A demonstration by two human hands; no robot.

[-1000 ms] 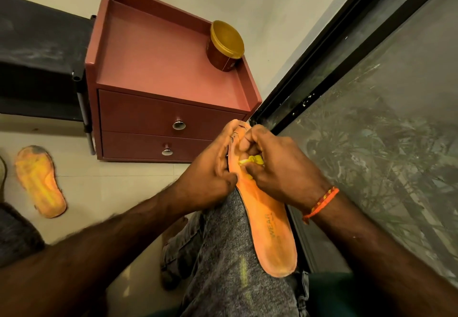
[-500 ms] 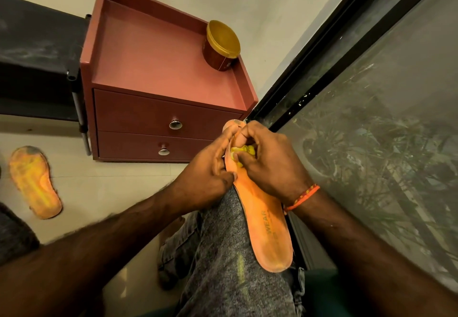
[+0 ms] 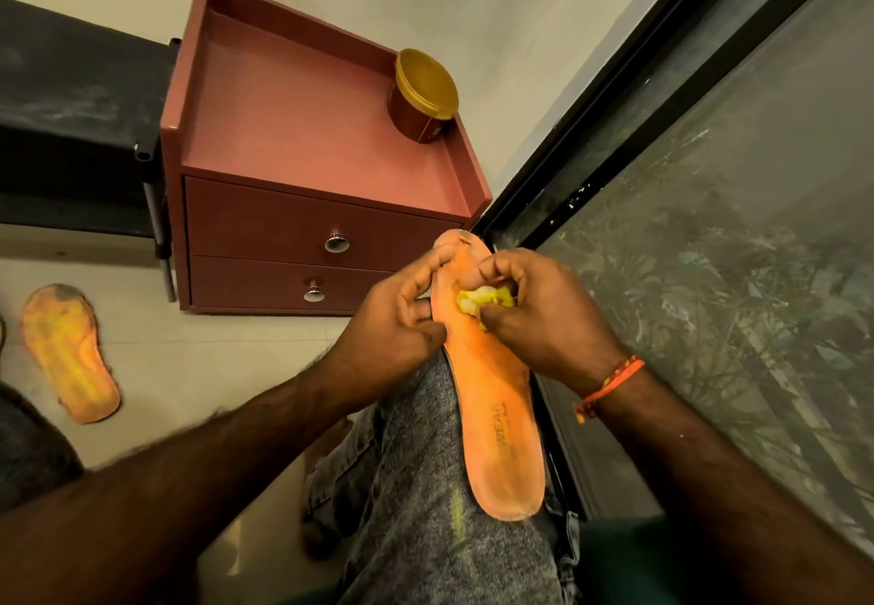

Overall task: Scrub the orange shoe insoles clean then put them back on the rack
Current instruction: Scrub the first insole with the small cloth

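An orange insole (image 3: 499, 420) lies lengthwise on my right thigh, heel toward me, printed "WEAR" near the heel. My left hand (image 3: 395, 320) grips its left edge near the toe, thumb and fingers curled round the rim. My right hand (image 3: 534, 316) pinches a small yellow scrubbing pad (image 3: 485, 299) and presses it on the forefoot. Grey dirt shows at the toe tip. A second orange insole (image 3: 68, 354), stained dark at the toe, lies flat on the floor tiles at the left.
A red-brown two-drawer cabinet (image 3: 293, 245) stands against the wall ahead, with a gold-lidded jar (image 3: 423, 93) on its top. A dark rack (image 3: 71, 122) with metal legs is at the left. A black-framed glass pane (image 3: 709, 226) runs along my right.
My right hand with the yellow pad has slid up the insole from the arch to the forefoot. The left hand keeps its grip on the edge.
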